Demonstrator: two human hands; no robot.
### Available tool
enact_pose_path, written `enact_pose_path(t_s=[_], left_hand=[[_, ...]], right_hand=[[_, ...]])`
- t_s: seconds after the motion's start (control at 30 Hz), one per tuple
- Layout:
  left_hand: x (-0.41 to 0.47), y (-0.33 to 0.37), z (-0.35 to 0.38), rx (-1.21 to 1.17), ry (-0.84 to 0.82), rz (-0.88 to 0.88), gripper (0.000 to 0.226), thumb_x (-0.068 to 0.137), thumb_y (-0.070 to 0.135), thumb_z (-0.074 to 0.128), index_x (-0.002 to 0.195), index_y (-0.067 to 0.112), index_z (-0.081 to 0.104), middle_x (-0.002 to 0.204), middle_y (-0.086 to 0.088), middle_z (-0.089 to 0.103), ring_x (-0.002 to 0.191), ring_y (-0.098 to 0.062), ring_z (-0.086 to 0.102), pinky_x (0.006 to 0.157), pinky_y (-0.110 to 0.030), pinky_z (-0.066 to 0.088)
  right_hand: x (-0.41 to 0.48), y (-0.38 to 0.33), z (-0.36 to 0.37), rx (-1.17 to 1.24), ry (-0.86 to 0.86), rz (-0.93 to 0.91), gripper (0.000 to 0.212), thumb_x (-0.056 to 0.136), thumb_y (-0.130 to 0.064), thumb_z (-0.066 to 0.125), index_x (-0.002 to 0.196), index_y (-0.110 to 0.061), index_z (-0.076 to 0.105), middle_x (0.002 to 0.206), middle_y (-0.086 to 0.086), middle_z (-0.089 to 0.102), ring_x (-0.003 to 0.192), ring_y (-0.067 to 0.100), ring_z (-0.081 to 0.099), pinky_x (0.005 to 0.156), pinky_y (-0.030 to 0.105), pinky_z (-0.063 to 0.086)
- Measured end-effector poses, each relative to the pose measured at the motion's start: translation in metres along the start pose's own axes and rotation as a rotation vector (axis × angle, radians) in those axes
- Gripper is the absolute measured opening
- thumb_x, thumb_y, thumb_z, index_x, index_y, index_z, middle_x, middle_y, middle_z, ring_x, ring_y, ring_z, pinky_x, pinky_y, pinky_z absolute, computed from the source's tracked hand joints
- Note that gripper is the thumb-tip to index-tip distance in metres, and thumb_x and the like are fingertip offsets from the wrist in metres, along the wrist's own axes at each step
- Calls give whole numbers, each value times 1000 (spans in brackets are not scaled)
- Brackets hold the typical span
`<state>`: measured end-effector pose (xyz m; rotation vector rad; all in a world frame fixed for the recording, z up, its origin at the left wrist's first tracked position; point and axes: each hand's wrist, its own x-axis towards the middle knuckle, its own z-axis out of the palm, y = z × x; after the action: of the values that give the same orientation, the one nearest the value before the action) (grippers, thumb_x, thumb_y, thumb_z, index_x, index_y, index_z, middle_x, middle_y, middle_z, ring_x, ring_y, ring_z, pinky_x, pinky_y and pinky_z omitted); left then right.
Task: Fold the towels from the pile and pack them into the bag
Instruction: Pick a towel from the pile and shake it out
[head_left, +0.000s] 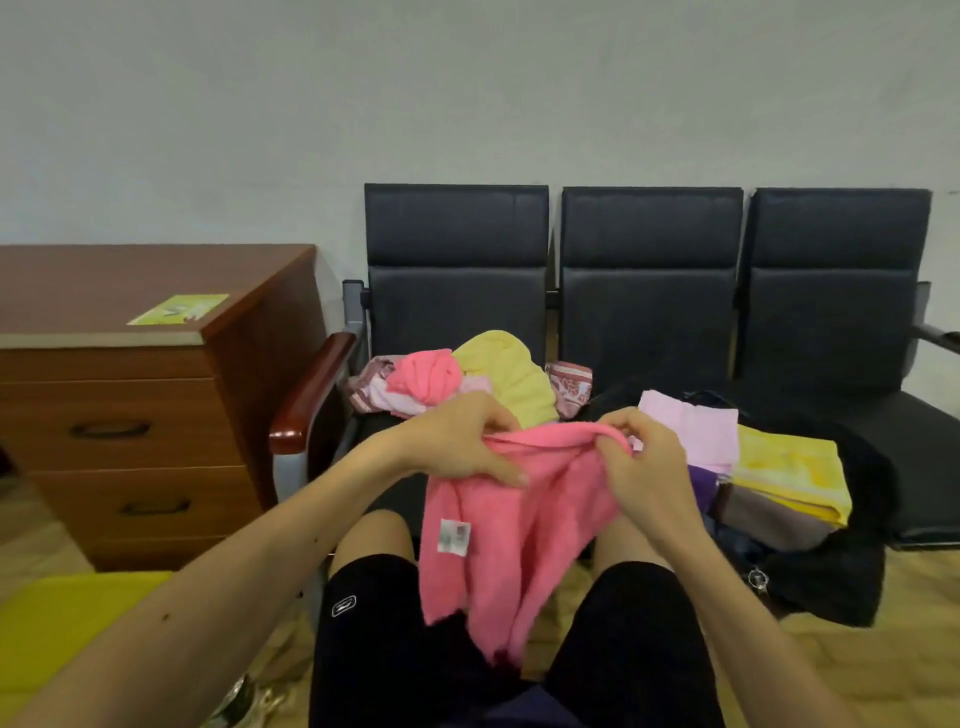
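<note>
Inside black bag (831, 587): folded towels (789, 467); pink towel (524, 525) outside, gripped.

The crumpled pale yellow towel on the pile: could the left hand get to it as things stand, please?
Probably yes. The pale yellow towel lies just beyond the left hand, nothing between them, though that hand grips the pink terry towel and must release it first.

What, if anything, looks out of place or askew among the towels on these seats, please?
Nothing looks spilled or damaged. The pile on the leftmost seat is merely jumbled. The pink towel, gripped by the left hand and right hand, hangs rumpled. The folded towels in the black bag lie flat.
</note>
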<state>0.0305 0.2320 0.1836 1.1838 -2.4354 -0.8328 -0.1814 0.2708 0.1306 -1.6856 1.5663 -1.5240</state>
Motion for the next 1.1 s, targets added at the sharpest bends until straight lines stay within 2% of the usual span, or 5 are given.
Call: enact_pose_path(t_s=[0.2,0.47,0.6,0.8,1.1], left_hand=[[-18,-56,2,41,-35,-126,31,90,23,72,80,-4,60,70,-3,54,62,-10,48,64,-30,40],[-42,-84,31,-274,261,-146,21,101,26,54,94,7,58,78,-3,54,69,-14,49,65,-34,42],[-49,-76,22,-350,179,-102,20,90,29,70,90,9,70,64,-6,57,57,-15,45,54,-22,37],[-59,-95,0,-241,-26,-205,23,79,33,81,81,10,77,82,-13,71,72,-26,64,68,-35,51],[-70,-96,65,-1330,665,-440,30,72,24,77,96,5,76,88,-15,73,78,-22,68,65,-30,59]], right_hand=[[17,-7,-32,16,96,27,18,87,-4,62,88,-22,62,83,-8,63,59,-3,53,59,12,40],[20,4,-55,-230,-369,21,24,74,-24,85,97,-26,76,94,-15,74,90,-5,66,81,15,51],[26,9,-60,-160,-117,-15,18,88,-28,73,80,-11,74,74,5,71,72,16,65,65,40,51],[28,8,-59,2,57,7,14,96,-22,62,91,-12,70,79,0,70,73,12,63,64,29,51],[-15,39,-23,112,167,280,21,91,-26,68,74,-14,72,75,10,72,70,12,57,69,41,52]])
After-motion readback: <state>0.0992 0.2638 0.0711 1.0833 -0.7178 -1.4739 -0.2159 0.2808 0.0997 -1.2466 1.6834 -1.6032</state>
